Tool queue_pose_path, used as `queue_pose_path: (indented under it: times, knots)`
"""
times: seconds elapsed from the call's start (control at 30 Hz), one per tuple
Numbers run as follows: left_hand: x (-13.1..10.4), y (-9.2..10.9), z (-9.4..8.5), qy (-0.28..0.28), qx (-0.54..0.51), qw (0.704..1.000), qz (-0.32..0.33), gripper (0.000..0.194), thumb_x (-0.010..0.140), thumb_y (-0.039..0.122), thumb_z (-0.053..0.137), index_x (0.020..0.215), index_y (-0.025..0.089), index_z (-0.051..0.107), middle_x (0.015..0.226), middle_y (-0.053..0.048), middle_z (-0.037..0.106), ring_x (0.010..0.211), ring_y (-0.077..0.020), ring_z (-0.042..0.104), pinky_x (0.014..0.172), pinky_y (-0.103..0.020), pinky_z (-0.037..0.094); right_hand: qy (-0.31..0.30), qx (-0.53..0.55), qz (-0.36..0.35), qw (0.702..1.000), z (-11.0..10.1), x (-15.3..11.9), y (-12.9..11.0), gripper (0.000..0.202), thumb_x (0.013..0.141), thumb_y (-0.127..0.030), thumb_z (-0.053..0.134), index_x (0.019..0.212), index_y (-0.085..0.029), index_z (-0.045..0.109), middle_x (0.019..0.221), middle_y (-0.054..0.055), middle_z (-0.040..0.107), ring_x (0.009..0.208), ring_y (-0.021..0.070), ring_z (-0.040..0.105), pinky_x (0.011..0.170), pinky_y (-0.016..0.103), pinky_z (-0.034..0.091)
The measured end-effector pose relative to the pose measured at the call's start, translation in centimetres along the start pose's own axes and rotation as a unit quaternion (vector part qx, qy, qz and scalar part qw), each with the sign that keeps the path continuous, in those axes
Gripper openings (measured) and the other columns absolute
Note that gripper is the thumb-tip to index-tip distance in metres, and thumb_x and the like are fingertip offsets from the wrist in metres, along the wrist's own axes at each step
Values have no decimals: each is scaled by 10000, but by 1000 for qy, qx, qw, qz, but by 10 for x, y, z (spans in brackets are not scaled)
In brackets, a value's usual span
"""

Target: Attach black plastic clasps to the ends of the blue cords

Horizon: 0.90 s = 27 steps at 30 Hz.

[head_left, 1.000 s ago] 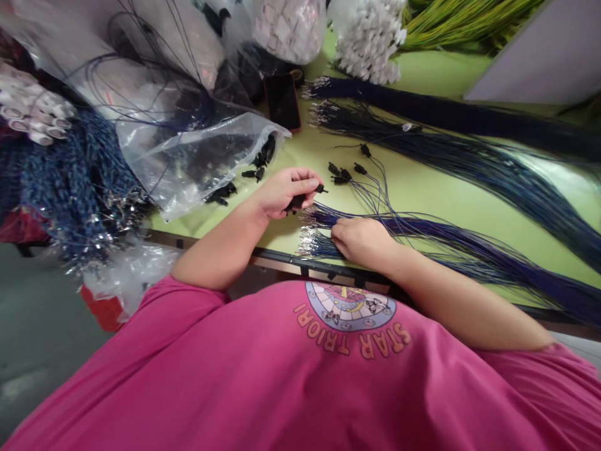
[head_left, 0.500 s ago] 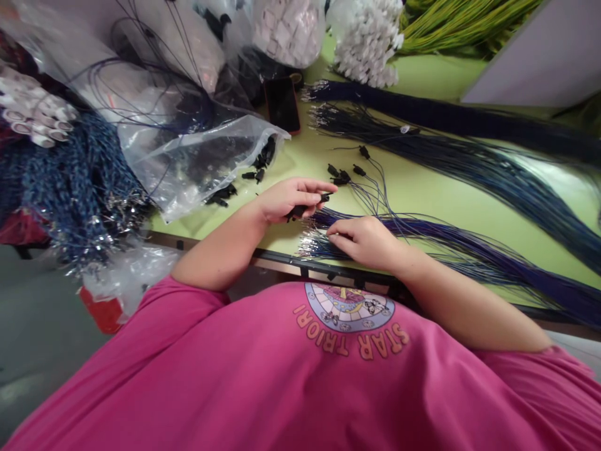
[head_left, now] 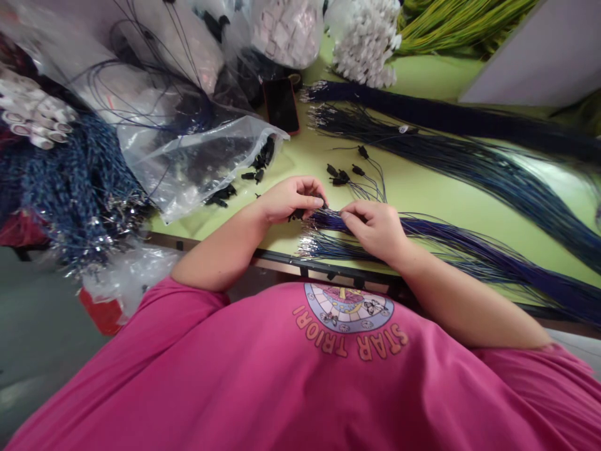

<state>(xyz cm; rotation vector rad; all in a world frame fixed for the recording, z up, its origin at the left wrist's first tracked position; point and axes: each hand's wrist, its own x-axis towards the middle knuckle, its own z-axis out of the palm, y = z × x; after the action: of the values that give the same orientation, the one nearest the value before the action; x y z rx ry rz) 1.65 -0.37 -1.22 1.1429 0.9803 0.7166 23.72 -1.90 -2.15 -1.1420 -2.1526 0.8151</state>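
Black connector housings are gripped in my left hand, one of them pinched at its thumb and forefinger. My right hand pinches a thin wire close to its end, facing the pinched housing. Whether the wire tip sits inside the housing is too small to tell. Under and beside both hands lies a bundle of dark blue wires with shiny metal terminals at its left end. Just beyond my hands rest several black housings with wires attached.
A clear plastic bag spills loose black housings on the left. Further dark wire bundles stretch rightward across the green table. At the back are a phone and white connectors. Blue twisted wires hang far left.
My right hand has lifted off the bundle and moved up and slightly right, now with a wire pinched. My left forefinger has curled in around the housing.
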Motion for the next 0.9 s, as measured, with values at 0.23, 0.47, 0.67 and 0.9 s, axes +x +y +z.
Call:
queue_pose_path:
  times: [0.23,0.47,0.67,0.9]
  knots:
    - [3,-6,0,37,-21,999,18,222,719,184,689,914,154,588,586,56,550,443,-44,486,459,-170,339,39,-1,-29,999,4,-1,5,201,850,-215,544,796,-194,736,794,22,739,740,157,666,712,271,479]
    - [-1,-3,2,48,24,999,-1,214,741,189,682,940,114,673,658,8,615,474,-35,492,480,-174,354,79,-1,-47,996,4,0,5,209,840,-194,546,831,-201,755,795,20,746,731,160,672,708,282,503]
    - [-1,-2,1,50,43,998,-5,234,705,170,703,933,117,693,644,11,618,479,-37,482,487,-180,365,64,-24,-25,997,2,1,4,238,868,-224,517,854,-199,754,835,40,752,764,176,678,732,297,504]
    - [-1,-3,4,66,99,993,4,263,689,208,725,935,112,721,564,21,590,473,-49,468,490,-187,367,23,-92,-30,995,2,1,8,250,866,-210,490,865,-198,740,858,50,747,815,189,674,743,291,476]
